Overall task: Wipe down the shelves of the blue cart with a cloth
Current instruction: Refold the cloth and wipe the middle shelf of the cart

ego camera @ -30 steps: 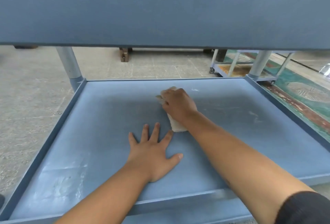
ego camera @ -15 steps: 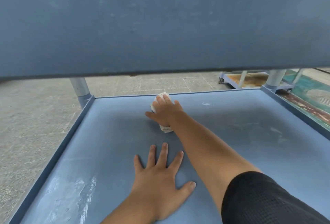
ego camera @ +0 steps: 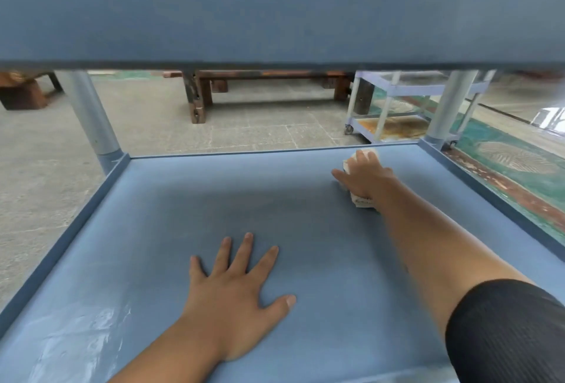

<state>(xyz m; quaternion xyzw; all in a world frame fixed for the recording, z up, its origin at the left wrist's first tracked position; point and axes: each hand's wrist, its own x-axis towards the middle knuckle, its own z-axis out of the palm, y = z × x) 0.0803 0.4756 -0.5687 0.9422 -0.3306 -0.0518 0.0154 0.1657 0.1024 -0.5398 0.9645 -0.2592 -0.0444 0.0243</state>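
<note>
**Cloth at the far right of the lower shelf**

Cloth, whitish and wadded up, sits under my right hand on the lower shelf of the blue cart, close to the far rim and nearer the right edge than the left. I see my fingers curled over it, gripping it against the shelf surface; a bit of cloth shows beyond my fingertips at the far side and another bit pokes out near the wrist. My right forearm stretches in from the near right, with a black sleeve covering the upper arm at the bottom corner.

My left hand lies flat on the shelf in the near middle, palm down, fingers straight and spread, thumb out to the right, holding nothing. It is well apart from the cloth.

A pale, shiny smear marks the shelf in the near left corner. The underside of the upper shelf fills the top of my view. Two grey posts rise from the far corners, one on the left and one on the right.

Beyond the cart I see a concrete floor, a dark wooden bench and, to the far right, a second cart on castors, with a rusty lower tray.
</note>
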